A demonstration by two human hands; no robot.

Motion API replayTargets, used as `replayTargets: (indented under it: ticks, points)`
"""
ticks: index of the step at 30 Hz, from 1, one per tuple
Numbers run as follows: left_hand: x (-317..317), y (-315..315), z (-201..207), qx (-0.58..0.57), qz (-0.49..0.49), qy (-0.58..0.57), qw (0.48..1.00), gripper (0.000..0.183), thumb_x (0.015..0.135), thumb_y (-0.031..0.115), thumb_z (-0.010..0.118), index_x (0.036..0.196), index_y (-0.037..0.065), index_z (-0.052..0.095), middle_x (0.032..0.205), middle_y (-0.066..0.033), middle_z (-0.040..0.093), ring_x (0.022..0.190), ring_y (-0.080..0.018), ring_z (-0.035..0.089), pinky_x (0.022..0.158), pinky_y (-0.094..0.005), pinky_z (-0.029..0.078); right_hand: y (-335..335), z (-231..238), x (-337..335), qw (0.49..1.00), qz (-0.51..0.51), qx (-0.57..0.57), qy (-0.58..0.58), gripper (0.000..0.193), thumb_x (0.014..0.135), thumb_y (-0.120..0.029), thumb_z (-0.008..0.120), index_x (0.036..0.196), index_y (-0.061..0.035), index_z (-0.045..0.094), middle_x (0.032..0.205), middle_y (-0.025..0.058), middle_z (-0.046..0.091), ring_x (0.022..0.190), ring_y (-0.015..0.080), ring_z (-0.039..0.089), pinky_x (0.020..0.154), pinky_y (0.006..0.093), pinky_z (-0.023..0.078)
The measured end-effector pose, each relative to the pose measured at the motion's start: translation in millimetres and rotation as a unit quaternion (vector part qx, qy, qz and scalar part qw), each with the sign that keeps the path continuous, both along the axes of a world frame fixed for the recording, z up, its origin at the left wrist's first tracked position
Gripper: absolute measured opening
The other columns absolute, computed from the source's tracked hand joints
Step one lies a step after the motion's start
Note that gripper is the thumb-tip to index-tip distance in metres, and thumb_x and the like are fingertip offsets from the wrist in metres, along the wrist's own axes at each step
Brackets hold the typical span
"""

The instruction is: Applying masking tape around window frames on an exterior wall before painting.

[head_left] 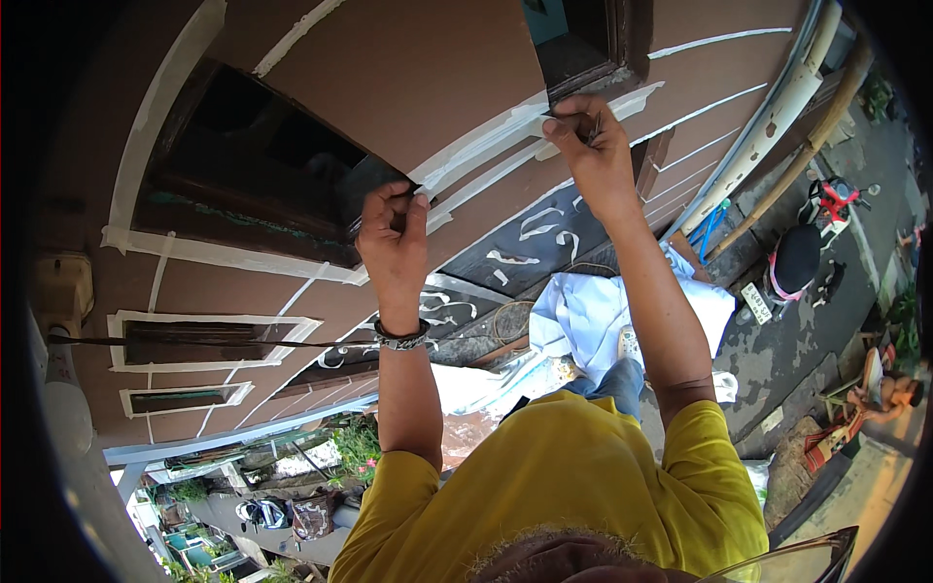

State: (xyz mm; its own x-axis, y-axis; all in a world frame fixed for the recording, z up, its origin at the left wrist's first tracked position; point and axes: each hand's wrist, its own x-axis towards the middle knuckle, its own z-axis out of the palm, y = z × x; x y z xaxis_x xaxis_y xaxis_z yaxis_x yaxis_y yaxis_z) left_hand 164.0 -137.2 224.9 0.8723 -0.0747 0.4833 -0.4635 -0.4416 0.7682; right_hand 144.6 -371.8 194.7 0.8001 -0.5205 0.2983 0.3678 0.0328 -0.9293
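Both my arms reach up to a brown wall [428,78] marked with white masking tape. A wide strip of masking tape [483,146] runs along the wall between my hands. My left hand [394,238] is closed in a pinch at the strip's left end, beside the corner of a dark window opening [243,146]. At the right end, below another window [578,44], my right hand [598,160] pinches the tape between thumb and fingers. Something small and dark shows among the right hand's curled fingers; I cannot make out what it is.
Below lies a pale blue sheet [583,316] with loose tape scraps [535,228] beside it. A dark cable [214,340] crosses near my left wrist. At right are a pale pipe [763,131], a bamboo pole [802,146], a parked motorbike [792,253] and a person [889,394].
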Motion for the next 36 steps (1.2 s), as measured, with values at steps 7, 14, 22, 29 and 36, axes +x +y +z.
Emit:
replayTargets:
  ticks: [7,14,22,29,36]
  points:
    - [7,8,3,0.028,-0.010,-0.005,1.000,0.016,0.083,0.005,0.069,0.088,-0.009,0.066,0.097,-0.0092,0.066,0.067,-0.0111,0.062,0.063,-0.0248,0.046,3,23,-1,0.981,0.078,0.178,0.015,0.023,0.082,-0.004,0.068,0.103,-0.0040,0.057,0.083,0.0044,0.065,0.067,0.0093,0.054,0.065,0.0255,0.046]
    - [8,10,3,0.003,-0.022,0.024,0.999,0.017,0.083,0.005,0.068,0.095,-0.007,0.065,0.084,-0.0072,0.067,0.066,-0.0098,0.061,0.062,-0.0240,0.045,18,33,-7,0.969,0.103,0.223,-0.035,0.020,0.083,-0.005,0.068,0.100,-0.0037,0.058,0.082,0.0047,0.065,0.066,0.0098,0.054,0.065,0.0268,0.047]
    - [7,13,6,-0.019,-0.066,0.067,0.995,0.021,0.087,0.002,0.065,0.105,-0.004,0.057,0.083,-0.0080,0.068,0.077,-0.0113,0.064,0.073,-0.0215,0.047,30,39,-11,0.953,0.109,0.273,-0.067,0.017,0.083,-0.002,0.067,0.098,-0.0018,0.059,0.079,0.0059,0.065,0.066,0.0110,0.056,0.064,0.0272,0.050]
    - [9,14,5,-0.118,-0.119,0.093,0.981,0.020,0.087,0.002,0.067,0.104,-0.002,0.057,0.083,-0.0072,0.068,0.076,-0.0100,0.064,0.068,-0.0203,0.046,38,43,-11,0.953,0.112,0.265,-0.092,0.017,0.084,-0.002,0.067,0.098,-0.0005,0.059,0.079,0.0063,0.065,0.066,0.0119,0.057,0.064,0.0277,0.051]
    - [9,11,7,-0.213,-0.139,0.148,0.956,0.021,0.085,0.002,0.068,0.104,0.001,0.059,0.079,-0.0058,0.068,0.056,-0.0004,0.049,0.048,-0.0154,0.029,44,51,-13,0.946,0.132,0.280,-0.099,0.014,0.084,-0.002,0.067,0.096,-0.0012,0.060,0.078,0.0065,0.064,0.066,0.0122,0.057,0.065,0.0276,0.050]
